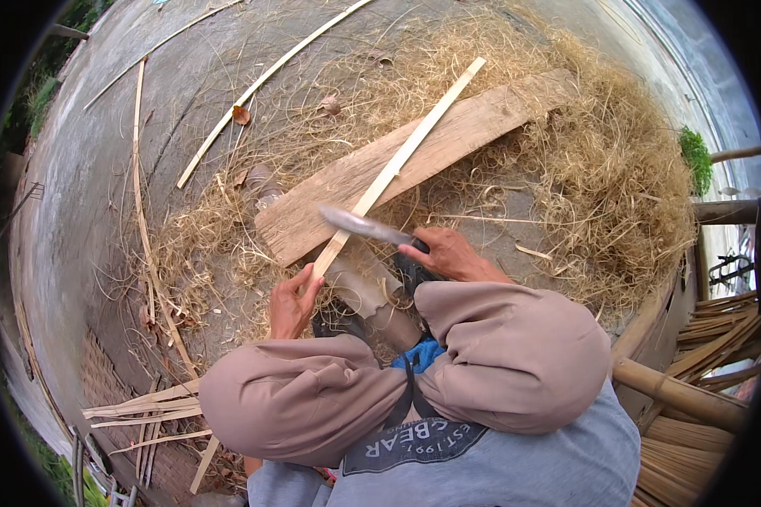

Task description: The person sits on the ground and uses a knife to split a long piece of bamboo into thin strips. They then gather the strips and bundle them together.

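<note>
Between my knees, my left hand (292, 302) is closed around the near end of a long pale bamboo strip (414, 139). The strip runs away from me, slanting up to the right across a worn wooden plank (473, 127). My right hand (457, 255) grips the dark handle of a knife (368, 226). Its blade points left and lies across the strip, a little beyond my left hand; the blade is slightly blurred. The plank's near end rests over a thick, round brown pole (359, 283) that comes toward me.
Curly shavings (600, 169) are heaped right of the plank and scattered around it. Loose strips (262, 80) lie on the concrete floor (101, 211) ahead and left. More split strips (148, 406) sit beside my left knee. Bamboo poles (685, 393) and bundled strips (685, 456) stand at the right.
</note>
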Action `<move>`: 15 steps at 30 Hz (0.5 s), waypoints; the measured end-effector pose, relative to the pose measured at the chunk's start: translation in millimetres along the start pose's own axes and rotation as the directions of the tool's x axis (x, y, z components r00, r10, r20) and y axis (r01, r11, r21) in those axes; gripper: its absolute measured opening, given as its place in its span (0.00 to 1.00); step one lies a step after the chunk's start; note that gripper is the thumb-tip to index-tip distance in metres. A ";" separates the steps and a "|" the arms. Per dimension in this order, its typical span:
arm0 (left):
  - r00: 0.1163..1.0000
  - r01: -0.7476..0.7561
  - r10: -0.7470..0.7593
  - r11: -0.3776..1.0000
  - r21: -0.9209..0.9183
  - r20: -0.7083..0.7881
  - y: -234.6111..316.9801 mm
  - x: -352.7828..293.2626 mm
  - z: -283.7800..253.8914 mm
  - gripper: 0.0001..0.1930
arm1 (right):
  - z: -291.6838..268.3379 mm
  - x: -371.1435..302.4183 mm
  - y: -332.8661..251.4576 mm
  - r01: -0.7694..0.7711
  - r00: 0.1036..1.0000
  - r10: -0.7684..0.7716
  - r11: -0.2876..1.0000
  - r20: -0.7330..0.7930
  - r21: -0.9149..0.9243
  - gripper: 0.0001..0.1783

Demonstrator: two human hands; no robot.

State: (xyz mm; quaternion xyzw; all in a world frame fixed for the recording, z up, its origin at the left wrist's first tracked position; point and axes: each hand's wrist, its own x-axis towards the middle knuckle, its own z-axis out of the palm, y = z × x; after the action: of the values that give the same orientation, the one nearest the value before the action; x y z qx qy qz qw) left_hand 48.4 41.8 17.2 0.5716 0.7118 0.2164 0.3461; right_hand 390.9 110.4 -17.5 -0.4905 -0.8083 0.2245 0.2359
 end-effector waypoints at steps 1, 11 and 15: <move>0.997 -0.067 0.067 0.998 -0.015 -0.042 -18.8 -8.8 -1.5 0.22 | 0.1 -5.8 5.0 0.096 0.995 -0.098 0.993 -0.016 -0.067 0.34; 0.952 0.302 -0.295 0.880 -0.367 0.077 -89.8 -42.1 -52.0 0.23 | -72.0 4.8 95.0 -0.370 0.929 0.369 0.928 -0.033 -0.034 0.33; 0.497 0.786 -0.618 0.023 -0.618 0.609 -67.4 -52.8 -81.0 0.21 | -71.2 6.2 69.3 -0.287 0.954 0.294 0.953 0.061 -0.097 0.33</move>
State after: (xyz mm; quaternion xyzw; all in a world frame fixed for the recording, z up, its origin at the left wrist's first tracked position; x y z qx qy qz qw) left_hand -50.7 -19.0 36.8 -0.0985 0.6517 0.2856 0.6957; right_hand 478.8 154.3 -1.6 -0.6052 -0.7446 0.2395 0.1483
